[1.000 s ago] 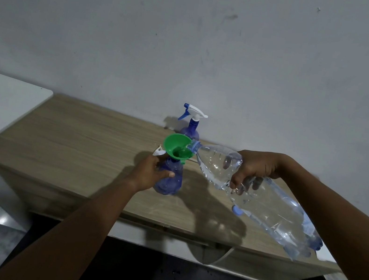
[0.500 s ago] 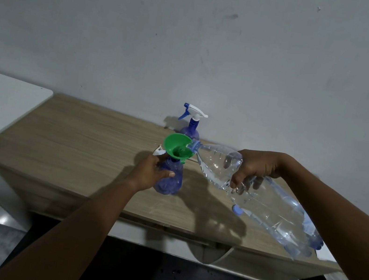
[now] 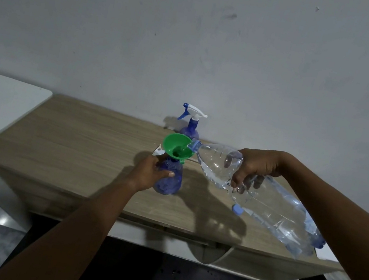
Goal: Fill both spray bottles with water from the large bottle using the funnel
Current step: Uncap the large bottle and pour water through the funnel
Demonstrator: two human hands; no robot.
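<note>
A person stands at a wooden table [image 3: 79,141] against a bare wall, midway through filling the first of what look like two jobs. The left hand [image 3: 150,173] steadies the near spray bottle [image 3: 168,182], its fingers [image 3: 165,174] wrapped round the blue body, which stands upright near the middle of the table. A green funnel [image 3: 176,145] sits in the bottle's open neck. The right hand [image 3: 254,169] grips the large bottle [image 3: 270,207] around its shoulder, fingers clamped on the clear plastic, and holds it tilted with the mouth resting at the funnel's right rim; a thin stream seems to be running into the cone. How high the water stands in the near spray bottle cannot be told through the tinted plastic, so this pour looks under way rather than finished. A white piece [image 3: 158,152] just left of the funnel is probably its removed trigger head, and a small blue cap [image 3: 237,209] lies on the table beneath the large bottle. The far spray bottle [image 3: 190,126] stands by the wall with its trigger head on; whether it holds water cannot be seen. If it is empty, it has yet to be opened, fitted with the funnel and filled, and both heads must then go back on. Plenty of water remains in the large bottle.
</note>
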